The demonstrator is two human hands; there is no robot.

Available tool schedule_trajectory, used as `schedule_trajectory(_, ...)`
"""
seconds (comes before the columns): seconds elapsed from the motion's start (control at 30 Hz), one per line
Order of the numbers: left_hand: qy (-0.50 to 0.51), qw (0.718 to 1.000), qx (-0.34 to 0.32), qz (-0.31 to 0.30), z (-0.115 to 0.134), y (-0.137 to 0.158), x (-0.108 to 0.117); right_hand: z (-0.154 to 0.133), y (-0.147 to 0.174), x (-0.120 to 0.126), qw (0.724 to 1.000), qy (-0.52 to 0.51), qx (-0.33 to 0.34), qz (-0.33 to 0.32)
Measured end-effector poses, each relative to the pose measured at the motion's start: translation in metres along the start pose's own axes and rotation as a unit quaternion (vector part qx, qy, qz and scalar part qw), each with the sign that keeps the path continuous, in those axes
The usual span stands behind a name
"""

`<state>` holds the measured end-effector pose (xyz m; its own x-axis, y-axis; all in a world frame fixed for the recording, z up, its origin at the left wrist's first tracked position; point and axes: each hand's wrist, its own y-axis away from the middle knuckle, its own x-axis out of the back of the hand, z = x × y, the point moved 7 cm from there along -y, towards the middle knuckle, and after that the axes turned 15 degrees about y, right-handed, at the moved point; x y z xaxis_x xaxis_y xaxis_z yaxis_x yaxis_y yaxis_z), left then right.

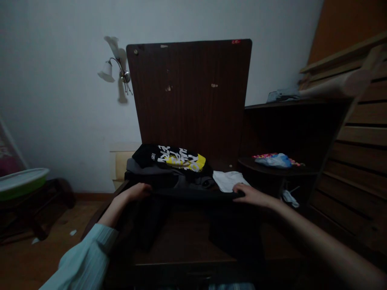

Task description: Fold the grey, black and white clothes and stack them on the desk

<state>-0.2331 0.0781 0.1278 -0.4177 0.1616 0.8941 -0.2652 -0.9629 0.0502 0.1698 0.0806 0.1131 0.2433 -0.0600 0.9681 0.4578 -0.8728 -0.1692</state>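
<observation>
Black trousers [193, 195] are stretched between my two hands over a dark wooden desk [187, 237]. Their top edge runs nearly level, and two leg-like parts spread toward me, hard to make out in the dim light. At the left end, the fingers of my left hand [137, 192] are closed on the edge. My right hand [249, 195] pinches the other end, close to a folded white cloth [229, 181]. Just beyond lies a heap of clothes, with a black T-shirt [172, 159] with white and yellow print on top and grey clothing [151, 167] underneath.
An upright dark wooden panel [190, 100] stands behind the clothes. To the right, a shelf [281, 171] holds a plastic bag [276, 160], beside wooden slats [363, 133]. A green basin [24, 185] rests on a stool at left. A wall lamp [107, 72] hangs behind.
</observation>
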Motion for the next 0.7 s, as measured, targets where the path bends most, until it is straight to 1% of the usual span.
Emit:
schedule_trajectory(0.03,0.016,1.0,0.013,-0.011,-0.01,0.002,-0.014,0.0,0.007,-0.017,1.0,-0.005,0.003,-0.02)
schedule_trajectory(0.1,0.043,0.999,0.026,-0.012,-0.027,0.007,-0.036,0.002,0.021,-0.045,0.999,-0.006,-0.008,-0.048)
schedule_trajectory(0.2,0.061,0.997,0.038,-0.034,-0.039,0.016,-0.066,0.003,0.034,-0.068,0.998,0.0,-0.038,-0.045)
schedule_trajectory(0.3,0.103,0.995,0.009,-0.012,-0.031,0.022,-0.081,0.0,0.038,-0.075,0.999,-0.017,-0.042,-0.012)
schedule_trajectory(0.37,0.142,0.99,-0.023,0.004,-0.017,0.027,-0.086,-0.001,0.036,-0.076,0.999,-0.018,-0.043,0.014)
schedule_trajectory(0.43,0.181,0.982,-0.045,0.012,-0.004,0.034,-0.089,-0.001,0.034,-0.073,0.998,-0.006,-0.058,0.037)
schedule_trajectory(0.5,0.208,0.977,-0.048,0.015,0.007,0.043,-0.088,-0.006,0.031,-0.07,0.996,-0.011,-0.072,0.042)
schedule_trajectory(0.53,0.215,0.976,-0.043,0.009,0.011,0.048,-0.088,-0.012,0.031,-0.068,0.997,-0.026,-0.068,0.03)
schedule_trajectory(0.57,0.218,0.975,-0.036,-0.009,0.015,0.054,-0.089,-0.021,0.031,-0.067,0.997,-0.047,-0.052,0.011)
schedule_trajectory(0.6,0.217,0.975,-0.032,-0.039,0.02,0.061,-0.09,-0.033,0.033,-0.067,0.997,-0.066,-0.031,-0.015)
schedule_trajectory(0.67,0.209,0.97,-0.032,-0.121,0.031,0.078,-0.096,-0.062,0.041,-0.065,0.993,-0.09,0.029,-0.075)
schedule_trajectory(0.7,0.202,0.966,-0.034,-0.16,0.036,0.088,-0.098,-0.077,0.047,-0.064,0.989,-0.086,0.057,-0.105)
